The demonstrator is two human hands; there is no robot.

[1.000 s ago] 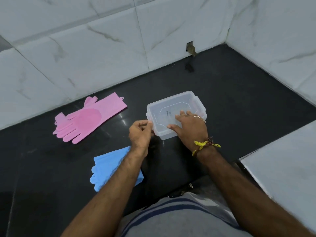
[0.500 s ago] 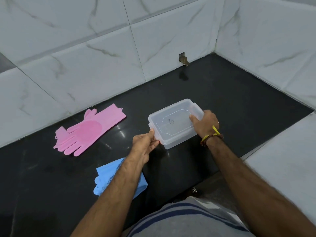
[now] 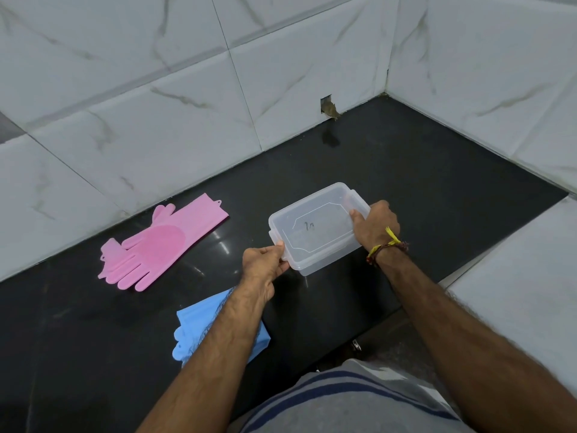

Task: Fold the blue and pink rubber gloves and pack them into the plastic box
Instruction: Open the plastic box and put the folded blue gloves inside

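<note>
A clear plastic box (image 3: 315, 226) with its lid on sits on the black counter (image 3: 421, 189). My left hand (image 3: 265, 264) pinches the clip at the box's near-left end. My right hand (image 3: 374, 223) grips the clip at its right end. The pink rubber gloves (image 3: 162, 245) lie flat and stacked to the left, fingers pointing toward me. The blue rubber gloves (image 3: 193, 332) lie near the counter's front edge, partly hidden under my left forearm.
White marble tile walls (image 3: 187, 104) close the counter at the back and the right. A small hole (image 3: 327, 107) sits at the base of the back wall. A lighter ledge (image 3: 515, 292) borders the counter at the right front.
My right hand slid from the top of the lid to the box's right end clip. My left hand stays at the left clip. The camera view tilted up slightly.
</note>
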